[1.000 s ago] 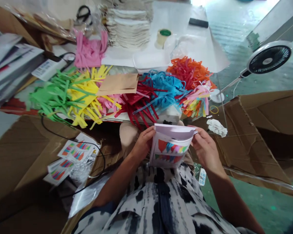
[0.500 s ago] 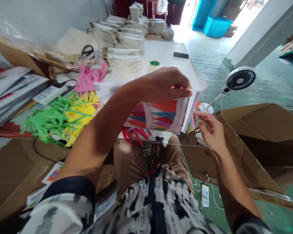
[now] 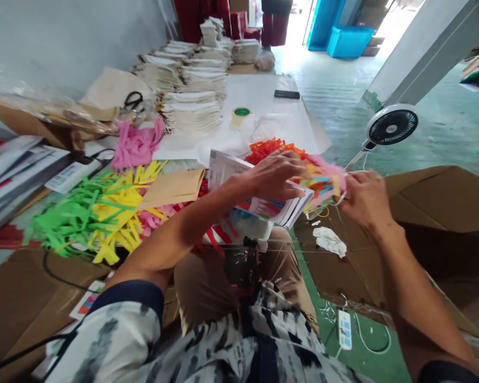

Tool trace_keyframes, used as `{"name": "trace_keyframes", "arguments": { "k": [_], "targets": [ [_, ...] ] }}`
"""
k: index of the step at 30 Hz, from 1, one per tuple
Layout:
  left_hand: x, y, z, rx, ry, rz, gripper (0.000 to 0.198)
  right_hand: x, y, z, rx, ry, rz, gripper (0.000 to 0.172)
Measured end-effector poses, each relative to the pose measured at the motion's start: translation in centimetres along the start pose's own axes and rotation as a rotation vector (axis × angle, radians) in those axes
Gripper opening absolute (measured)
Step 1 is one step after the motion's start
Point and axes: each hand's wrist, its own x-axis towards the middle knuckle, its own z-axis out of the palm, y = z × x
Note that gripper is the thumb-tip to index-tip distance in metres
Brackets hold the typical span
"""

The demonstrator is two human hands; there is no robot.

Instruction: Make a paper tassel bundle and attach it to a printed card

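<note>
A blurred bundle of multicoloured strips (image 3: pixel 323 178), pink, yellow, orange and blue, stretches between my hands. My right hand (image 3: pixel 367 197) pinches its right end. At the other end, my left hand (image 3: pixel 281 173) has its fingers and thumb closed about the strips, though motion smears the contact. Below my left wrist lies a tilted stack of white printed packets (image 3: pixel 231 167) with colourful pictures, partly covered by that forearm. Orange strips (image 3: pixel 273 146) are heaped just behind my left hand. A folded piece of brown card (image 3: pixel 173 189) rests left of the packets.
Green strips (image 3: pixel 72 213), yellow strips (image 3: pixel 120 207) and pink strips (image 3: pixel 138 141) lie at left. Behind are stacked cream bundles (image 3: pixel 191 111), scissors (image 3: pixel 133 100), tape (image 3: pixel 241 113) and a phone (image 3: pixel 286 94). A fan (image 3: pixel 393 127) and open cardboard box (image 3: pixel 443 199) stand at right.
My left hand no longer holds the printed packets up; they are lower and tilted. My right hand has risen with the coloured bundle. Brown card and orange strips have come into view.
</note>
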Motion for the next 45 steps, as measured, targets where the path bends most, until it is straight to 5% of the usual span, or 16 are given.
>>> {"name": "trace_keyframes", "arguments": {
  "k": [6, 9, 13, 16, 22, 28, 32, 41, 45],
  "targets": [
    [-5.9, 1.7, 5.4, 0.65, 0.131, -0.04, 0.055, -5.0, 0.4, -2.7, 0.565, 0.135, 0.402, 0.045],
    [-7.4, 1.1, 8.7, 0.81, 0.166, -0.207, 0.072, -5.4, -2.4, -2.4, 0.93, 0.219, 0.533, 0.042],
    [-7.6, 0.0, 10.8, 0.937, 0.13, -0.33, 0.069, -4.6, -7.4, -1.3, 1.175, 0.442, 0.576, 0.038],
    [-7.7, -0.4, 10.9, 0.943, 0.119, -0.371, 0.051, -4.2, -11.1, 0.2, 1.15, 0.469, 0.554, 0.037],
    [-8.7, -0.2, 8.8, 0.759, 0.11, -0.278, 0.021, -5.0, -15.5, 2.0, 0.868, 0.143, 0.455, 0.042],
    [-9.2, 1.5, 6.9, 0.841, 0.173, -0.285, 0.023, -5.0, -16.6, 0.0, 0.323, -0.088, 0.436, 0.05],
    [-9.0, 1.7, 7.4, 0.901, 0.186, -0.236, 0.027, -4.1, -17.8, -0.6, 0.218, -0.293, 0.383, 0.051],
    [-10.6, 1.6, 8.6, 0.897, 0.224, 0.007, 0.023, -2.2, -15.5, 0.6, 0.52, -0.19, 0.362, 0.037],
    [-11.6, 2.1, 8.9, 0.707, 0.248, 0.142, 0.016, -2.7, -15.5, 1.9, 0.75, -0.107, 0.319, 0.043]
  ]
}}
